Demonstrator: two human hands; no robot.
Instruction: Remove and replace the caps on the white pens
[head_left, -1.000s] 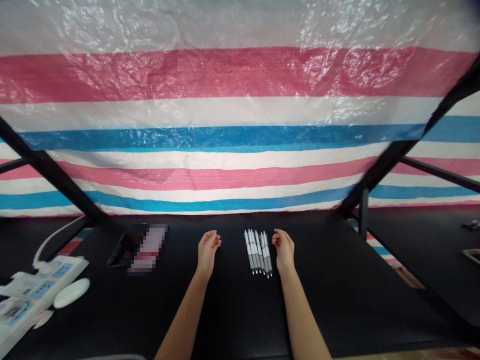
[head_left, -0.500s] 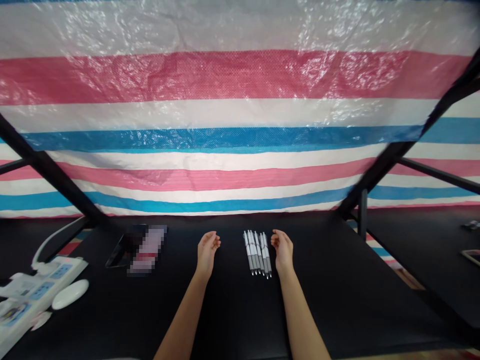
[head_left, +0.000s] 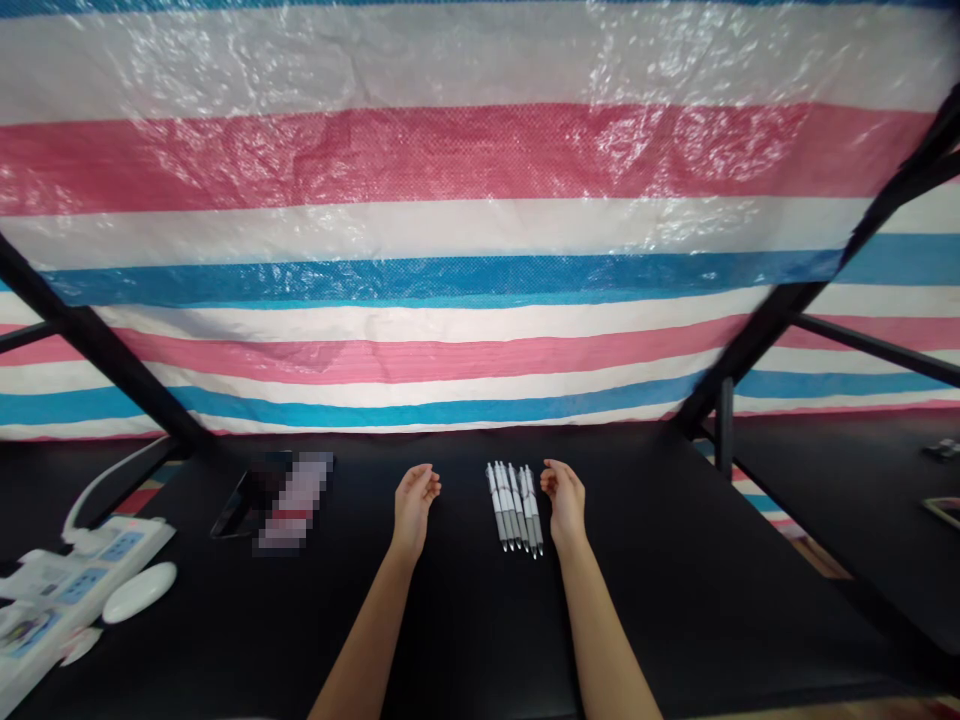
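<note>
Several white-and-grey click pens [head_left: 516, 508] lie side by side in a row on the black tabletop [head_left: 465, 620], with their tips toward me. To the right of the row, and close to its outermost pen, rests my right hand [head_left: 566, 503]. Its fingers are loosely bent and hold nothing. My left hand [head_left: 414, 508] lies farther off, to the left of the pens, with bare table between. It too is empty, its fingers half curled and slightly apart.
A white power strip [head_left: 82, 590] with plugs and a cable is at the left, beside a white oval object [head_left: 140, 592]. Behind them lies a dark phone [head_left: 238, 508] next to a blurred-out item [head_left: 296, 505]. Black frame bars [head_left: 124, 360] and a striped tarp [head_left: 450, 230] stand at the back.
</note>
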